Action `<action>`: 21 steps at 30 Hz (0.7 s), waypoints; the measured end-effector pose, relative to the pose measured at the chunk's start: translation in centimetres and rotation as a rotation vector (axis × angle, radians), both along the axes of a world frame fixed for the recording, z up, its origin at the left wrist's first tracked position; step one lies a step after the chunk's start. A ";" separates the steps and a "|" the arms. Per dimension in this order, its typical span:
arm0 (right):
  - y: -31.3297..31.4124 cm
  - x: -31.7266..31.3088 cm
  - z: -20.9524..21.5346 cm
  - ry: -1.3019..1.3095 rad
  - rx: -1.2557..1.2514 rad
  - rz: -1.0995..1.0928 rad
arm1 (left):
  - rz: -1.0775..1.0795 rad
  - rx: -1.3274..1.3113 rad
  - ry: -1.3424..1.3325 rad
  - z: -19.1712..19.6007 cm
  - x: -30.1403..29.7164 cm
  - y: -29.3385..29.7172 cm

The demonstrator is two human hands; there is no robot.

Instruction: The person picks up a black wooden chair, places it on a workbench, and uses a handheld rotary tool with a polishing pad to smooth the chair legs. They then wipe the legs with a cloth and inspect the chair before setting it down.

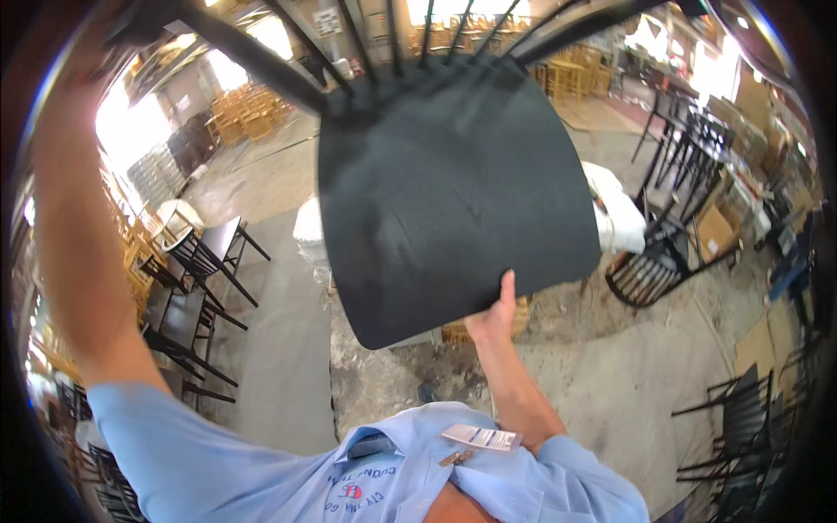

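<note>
The person holds a black chair up in front of the chest, above the floor. Its broad seat has rounded front corners and a smooth, dark finish with a soft sheen and paler, cloudy patches; slim black spindles rise from the rear edge between two thicker posts. The right hand grips the front edge, thumb lying on the seat's upper face. The left hand is raised near the backrest, too dark and blurred to tell its grip.
</note>
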State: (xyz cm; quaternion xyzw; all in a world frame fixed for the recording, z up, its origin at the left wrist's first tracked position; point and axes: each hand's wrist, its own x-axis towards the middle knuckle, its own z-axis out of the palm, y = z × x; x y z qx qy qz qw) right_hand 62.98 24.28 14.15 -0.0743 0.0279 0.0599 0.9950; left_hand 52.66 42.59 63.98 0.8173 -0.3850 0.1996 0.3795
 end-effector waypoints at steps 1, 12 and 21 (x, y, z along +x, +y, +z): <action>0.8 1.0 -0.4 0.009 0.007 -0.011 | 0.046 -0.014 -0.020 -0.1 2.8 1.3; 6.2 9.8 1.7 -0.011 -0.195 -0.021 | 0.906 -0.032 -0.245 -10.1 18.3 19.8; 2.6 23.3 5.8 -0.250 -0.452 -0.069 | 0.663 -0.572 0.209 -35.1 19.5 16.8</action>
